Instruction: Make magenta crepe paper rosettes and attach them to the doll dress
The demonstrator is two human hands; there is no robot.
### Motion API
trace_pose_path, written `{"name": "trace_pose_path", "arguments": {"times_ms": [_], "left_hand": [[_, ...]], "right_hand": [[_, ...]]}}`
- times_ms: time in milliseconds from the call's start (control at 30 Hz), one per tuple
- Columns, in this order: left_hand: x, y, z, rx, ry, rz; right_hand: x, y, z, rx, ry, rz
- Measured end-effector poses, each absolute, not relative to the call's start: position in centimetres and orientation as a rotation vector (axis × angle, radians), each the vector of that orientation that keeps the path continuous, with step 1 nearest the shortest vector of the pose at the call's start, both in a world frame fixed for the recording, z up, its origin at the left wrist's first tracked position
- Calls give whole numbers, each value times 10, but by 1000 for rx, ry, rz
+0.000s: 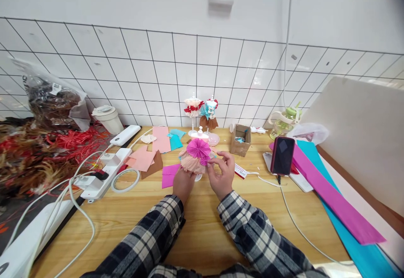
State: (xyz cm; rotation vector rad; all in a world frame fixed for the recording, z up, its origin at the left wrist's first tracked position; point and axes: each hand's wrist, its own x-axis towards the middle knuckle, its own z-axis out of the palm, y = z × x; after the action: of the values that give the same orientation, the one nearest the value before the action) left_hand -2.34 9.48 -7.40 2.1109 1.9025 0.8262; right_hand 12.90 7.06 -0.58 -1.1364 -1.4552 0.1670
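A miniature dress form (200, 134) with a white top wears a peach crepe-paper skirt (188, 161). A large pleated magenta paper rosette (198, 148) covers its front. My left hand (183, 184) is closed around the form's lower part under the skirt; its fingers are partly hidden. At the skirt's right side, my right hand (222, 174) pinches a small magenta paper rosette (204, 160) between thumb and finger. Two dressed miniature forms stand behind, one with a cream and red dress (192, 109), the other in blue and brown (208, 112).
Peach paper (161, 139), blue paper (175, 141), magenta paper (169, 176) and a tape roll (125, 180) lie left, beside a power strip (105, 175). To the right are a small cardboard box (240, 140), a propped phone (283, 156), a green bottle (285, 122) and long paper sheets (334, 194).
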Motion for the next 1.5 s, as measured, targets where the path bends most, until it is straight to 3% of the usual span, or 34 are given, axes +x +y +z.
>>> {"name": "trace_pose_path", "arguments": {"times_ms": [367, 867, 1200, 1500], "left_hand": [[-24, 95, -77, 2113, 1921, 802], [-24, 94, -67, 2201, 1934, 833], [-16, 126, -52, 2204, 2088, 695], [-5, 161, -55, 2143, 2156, 690]], "right_hand": [[123, 77, -11, -1315, -1465, 44], [139, 51, -25, -1206, -1473, 15], [143, 19, -66, -1154, -2035, 470], [139, 35, -76, -1262, -2090, 488]]}}
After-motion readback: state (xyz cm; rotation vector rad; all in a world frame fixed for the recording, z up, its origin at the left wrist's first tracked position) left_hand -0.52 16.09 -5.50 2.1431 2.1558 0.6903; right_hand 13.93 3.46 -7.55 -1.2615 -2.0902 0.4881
